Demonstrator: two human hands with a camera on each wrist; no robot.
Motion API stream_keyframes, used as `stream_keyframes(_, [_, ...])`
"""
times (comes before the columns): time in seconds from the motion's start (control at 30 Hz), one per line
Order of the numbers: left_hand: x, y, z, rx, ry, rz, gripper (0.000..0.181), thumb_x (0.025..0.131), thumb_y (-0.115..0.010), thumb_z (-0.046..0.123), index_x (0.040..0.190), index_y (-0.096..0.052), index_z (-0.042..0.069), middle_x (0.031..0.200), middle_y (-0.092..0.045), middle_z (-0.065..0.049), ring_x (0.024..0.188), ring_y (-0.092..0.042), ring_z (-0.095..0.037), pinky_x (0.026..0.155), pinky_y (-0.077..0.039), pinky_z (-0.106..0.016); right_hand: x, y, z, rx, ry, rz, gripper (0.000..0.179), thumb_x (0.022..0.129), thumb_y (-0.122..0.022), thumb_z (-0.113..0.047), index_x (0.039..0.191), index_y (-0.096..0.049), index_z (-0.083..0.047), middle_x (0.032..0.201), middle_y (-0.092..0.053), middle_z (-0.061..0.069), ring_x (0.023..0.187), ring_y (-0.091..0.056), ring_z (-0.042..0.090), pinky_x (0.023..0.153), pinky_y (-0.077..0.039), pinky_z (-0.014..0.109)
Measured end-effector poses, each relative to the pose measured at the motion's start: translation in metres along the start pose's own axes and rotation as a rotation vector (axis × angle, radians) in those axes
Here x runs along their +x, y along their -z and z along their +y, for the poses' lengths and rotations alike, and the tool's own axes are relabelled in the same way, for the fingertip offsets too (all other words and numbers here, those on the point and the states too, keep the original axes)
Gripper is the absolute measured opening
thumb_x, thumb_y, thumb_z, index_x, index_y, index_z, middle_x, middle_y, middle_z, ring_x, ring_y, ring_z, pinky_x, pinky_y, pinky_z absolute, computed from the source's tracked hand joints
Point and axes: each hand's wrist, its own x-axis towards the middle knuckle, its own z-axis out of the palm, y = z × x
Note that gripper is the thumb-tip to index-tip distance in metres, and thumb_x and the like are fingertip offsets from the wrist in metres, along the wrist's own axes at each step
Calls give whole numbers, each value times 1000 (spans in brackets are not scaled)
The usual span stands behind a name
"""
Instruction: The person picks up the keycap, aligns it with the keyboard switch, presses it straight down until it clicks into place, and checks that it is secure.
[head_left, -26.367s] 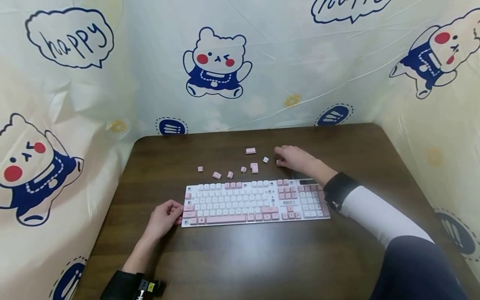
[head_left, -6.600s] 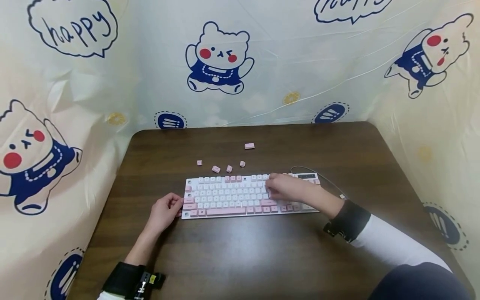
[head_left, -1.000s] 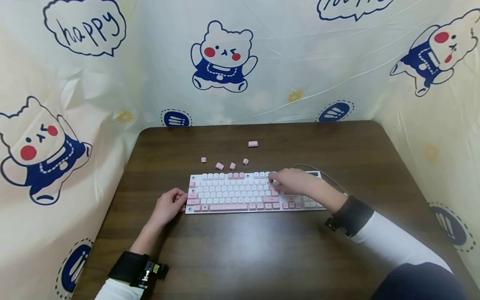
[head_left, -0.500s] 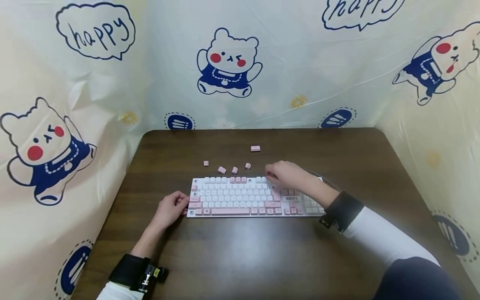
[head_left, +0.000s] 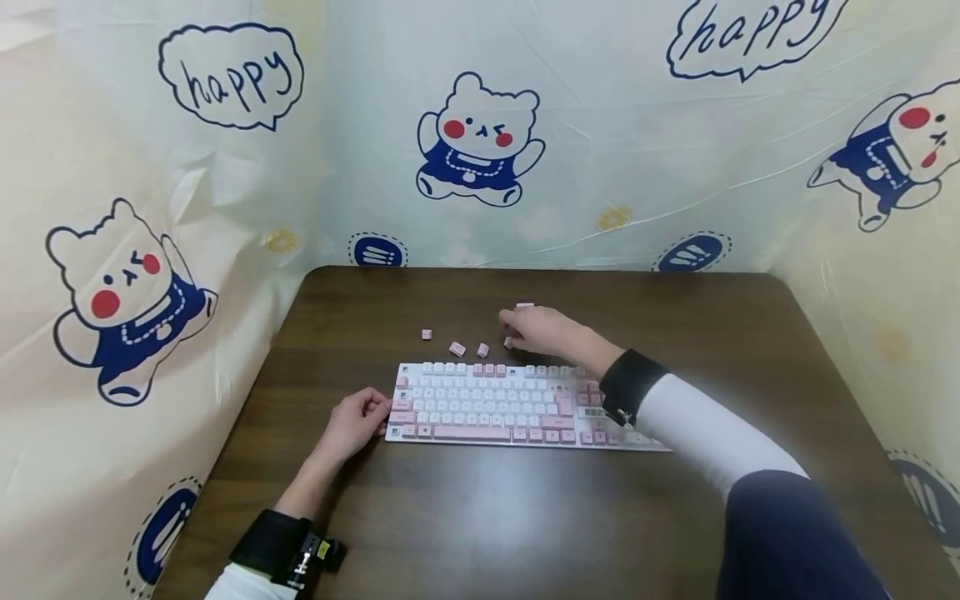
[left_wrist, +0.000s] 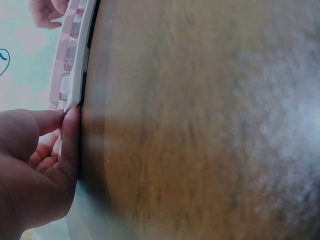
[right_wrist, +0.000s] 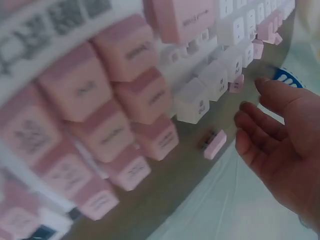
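A white keyboard (head_left: 472, 408) with white and pink keycaps lies on the table. My left hand (head_left: 352, 427) pinches its left edge between thumb and fingers, as the left wrist view shows. Behind the keyboard, my right hand (head_left: 551, 332) reaches over a small pink keycap (head_left: 508, 342) with fingers apart. In the right wrist view a gap separates its thumb from its fingers, and that keycap (right_wrist: 236, 84) lies in front of the fingertips, not held. A wider pink keycap (right_wrist: 215, 145) is near the fingers, partly hidden behind the hand in the head view.
More loose pink keycaps sit behind the keyboard: one at far left (head_left: 427, 334), a slanted keycap (head_left: 457, 349) and another keycap (head_left: 483, 350). Bare switch sockets (right_wrist: 182, 52) show beside a large pink key. Patterned sheeting (head_left: 480, 233) borders the table's back and sides.
My right hand has moved from the keyboard's upper right to the loose keycaps behind it. Since the oldest frame, several keycaps have gone from the table. My left hand has stayed at the edge.
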Motion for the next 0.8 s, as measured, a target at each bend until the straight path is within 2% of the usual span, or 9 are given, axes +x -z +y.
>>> stream_keyframes(0.1, [0,0,0,12,6,2,19,105,-63,19,107,-67,1,79,-62,-5,70,-61,-15,64,-52,-24,8,-1,-3,8,5,-49,24,102,-67,-17,122,-61,-7,103,-66,9,88,-58,23,80,-53,37])
stream_keyframes(0.27, [0,0,-1,8,6,-7,19,105,-62,19,107,-67,1,81,-62,-6,70,-62,-16,64,-52,-24,14,-9,-2,-1,50,-81,16,103,-64,-10,119,-63,-6,102,-67,10,90,-58,23,81,-52,37])
stream_keyframes(0.4, [0,0,-2,-4,17,-15,18,106,-62,19,108,-67,2,83,-63,-7,72,-62,-16,65,-53,-25,15,-13,0,11,42,-83,10,104,-62,-9,113,-65,-6,100,-67,9,89,-58,23,84,-52,37])
stream_keyframes(0.57, [-1,1,-3,-1,3,-4,18,106,-62,18,107,-67,1,82,-63,-6,71,-62,-16,65,-53,-26,13,-13,2,33,14,-73,8,103,-64,-8,111,-68,-7,100,-66,6,91,-58,22,86,-52,37])
stream_keyframes(0.8, [-3,2,-1,1,-12,-6,18,106,-62,19,106,-68,2,80,-62,-6,71,-61,-16,64,-51,-25,8,-16,3,57,40,-54,14,103,-59,-2,108,-71,-6,101,-65,8,93,-56,23,87,-52,37])
